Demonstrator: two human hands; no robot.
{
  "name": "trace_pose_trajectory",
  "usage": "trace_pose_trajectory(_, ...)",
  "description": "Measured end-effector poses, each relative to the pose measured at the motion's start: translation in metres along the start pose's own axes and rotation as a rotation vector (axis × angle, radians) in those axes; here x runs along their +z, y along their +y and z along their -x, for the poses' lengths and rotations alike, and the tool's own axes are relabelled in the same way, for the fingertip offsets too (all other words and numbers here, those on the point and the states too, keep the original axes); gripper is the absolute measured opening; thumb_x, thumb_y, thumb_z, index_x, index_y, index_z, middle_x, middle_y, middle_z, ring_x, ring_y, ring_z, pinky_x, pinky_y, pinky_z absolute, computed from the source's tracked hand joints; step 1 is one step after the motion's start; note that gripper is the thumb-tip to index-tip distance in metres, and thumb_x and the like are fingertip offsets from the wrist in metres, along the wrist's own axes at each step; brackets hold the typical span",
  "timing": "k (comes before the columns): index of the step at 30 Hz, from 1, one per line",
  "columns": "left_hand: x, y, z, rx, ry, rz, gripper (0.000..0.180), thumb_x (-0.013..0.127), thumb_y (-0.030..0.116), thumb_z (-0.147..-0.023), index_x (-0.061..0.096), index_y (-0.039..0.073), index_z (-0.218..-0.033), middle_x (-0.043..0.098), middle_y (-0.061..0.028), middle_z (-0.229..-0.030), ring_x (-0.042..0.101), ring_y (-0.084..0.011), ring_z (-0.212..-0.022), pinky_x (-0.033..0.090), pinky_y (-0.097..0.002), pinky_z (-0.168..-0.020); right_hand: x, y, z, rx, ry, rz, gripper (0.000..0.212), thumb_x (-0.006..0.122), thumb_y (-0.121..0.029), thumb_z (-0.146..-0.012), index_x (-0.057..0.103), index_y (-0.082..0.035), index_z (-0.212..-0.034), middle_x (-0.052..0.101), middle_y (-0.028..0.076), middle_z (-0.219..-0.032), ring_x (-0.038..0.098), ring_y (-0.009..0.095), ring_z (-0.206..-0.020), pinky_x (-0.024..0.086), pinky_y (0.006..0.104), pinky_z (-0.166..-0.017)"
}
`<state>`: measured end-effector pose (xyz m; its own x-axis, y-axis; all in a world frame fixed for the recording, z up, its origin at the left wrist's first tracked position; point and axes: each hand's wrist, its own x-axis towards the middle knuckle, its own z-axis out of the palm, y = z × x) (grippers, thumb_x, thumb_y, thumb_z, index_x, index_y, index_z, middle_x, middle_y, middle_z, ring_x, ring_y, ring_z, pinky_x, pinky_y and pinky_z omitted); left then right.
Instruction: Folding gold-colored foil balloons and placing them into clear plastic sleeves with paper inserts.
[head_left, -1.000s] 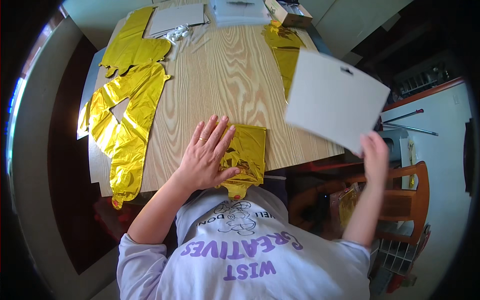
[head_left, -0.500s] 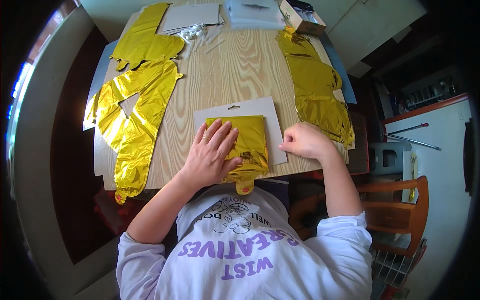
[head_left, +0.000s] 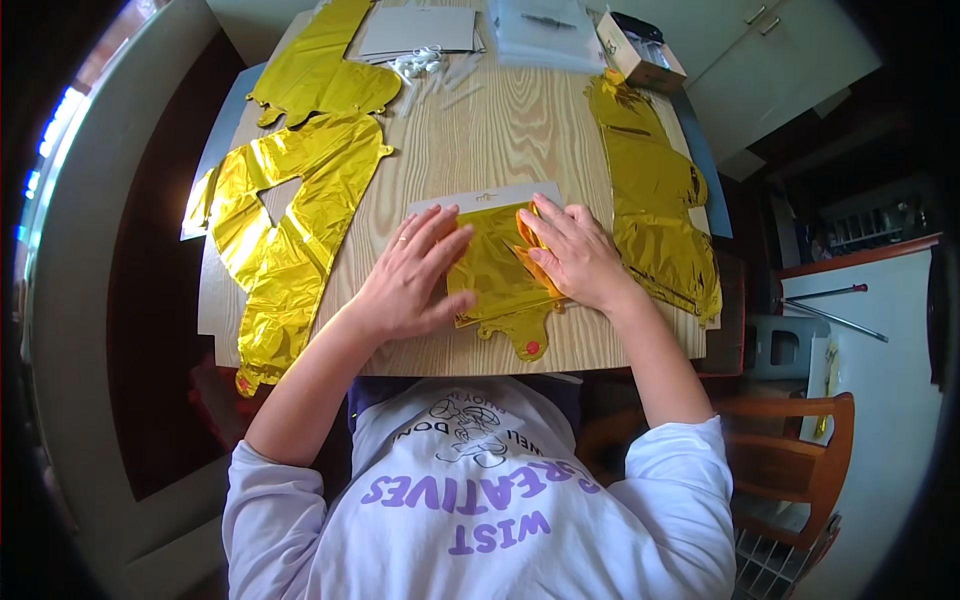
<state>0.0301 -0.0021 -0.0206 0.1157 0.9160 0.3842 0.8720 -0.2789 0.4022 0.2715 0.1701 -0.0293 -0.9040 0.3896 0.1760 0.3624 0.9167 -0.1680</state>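
Note:
A gold foil balloon (head_left: 488,250), folded into a flat square packet, lies on a pale card (head_left: 440,205) with a hanging slot at its far edge. The balloon's tab (head_left: 515,330), marked with a red dot, sticks out toward me. My left hand (head_left: 420,265) is open over the packet's left side, fingers spread and thumb apart. On the packet's right side rests my right hand (head_left: 580,255), fingers stretched out and touching the foil, which reflects them in orange. The card's right part is mostly hidden beneath this hand.
Unfolded gold foil balloons lie at the left (head_left: 300,240), far left (head_left: 330,85) and right (head_left: 650,190) of the wooden table (head_left: 500,130). At the back are grey cards (head_left: 420,32), white coils (head_left: 415,65), clear bags (head_left: 540,35) and a box (head_left: 640,60). A wooden chair (head_left: 790,440) stands right.
My right hand has moved left from beside the card onto the packet's right side. My left hand has lifted and shifted slightly; the card and packet have turned a little.

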Motion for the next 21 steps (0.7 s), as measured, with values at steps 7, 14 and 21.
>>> trace_pose_trajectory(7, -0.003, 0.013, 0.002, 0.283, -0.038, -0.029, 0.041, 0.077, 0.027, -0.078, 0.066, 0.002, -0.108, 0.066, -0.0148, -0.112, 0.065, -0.0337, -0.111, 0.052, -0.0459, -0.100, -0.003, 0.001, -0.009, -0.020, -0.012, -0.007, 0.060, 0.063, -0.030, -0.095, 0.048, -0.004, -0.147, 0.045, 0.017, -0.154, 0.053, 0.034, -0.111, 0.047, 0.0426, -0.101)
trace_pose_trajectory(14, -0.012, 0.000, -0.001, 0.505, -0.057, -0.200, 0.043, 0.065, 0.023, -0.082, 0.065, -0.005, -0.114, 0.067, -0.0184, -0.105, 0.067, -0.0340, -0.109, 0.053, -0.0456, -0.098, -0.009, -0.006, -0.006, -0.034, -0.011, 0.155, 0.066, 0.065, -0.031, -0.091, 0.046, -0.001, -0.147, 0.041, 0.021, -0.155, 0.054, 0.032, -0.103, 0.046, 0.0440, -0.094)
trace_pose_trajectory(21, -0.005, -0.034, -0.010, 0.358, -0.097, 0.012, 0.043, 0.070, 0.017, -0.073, 0.066, 0.002, -0.113, 0.064, -0.0159, -0.122, 0.061, -0.0356, -0.118, 0.048, -0.0500, -0.103, -0.031, 0.002, -0.025, 0.013, -0.085, -0.073, 0.059, 0.068, -0.030, -0.086, 0.055, -0.003, -0.138, 0.051, 0.019, -0.144, 0.057, 0.033, -0.110, 0.048, 0.0457, -0.094)
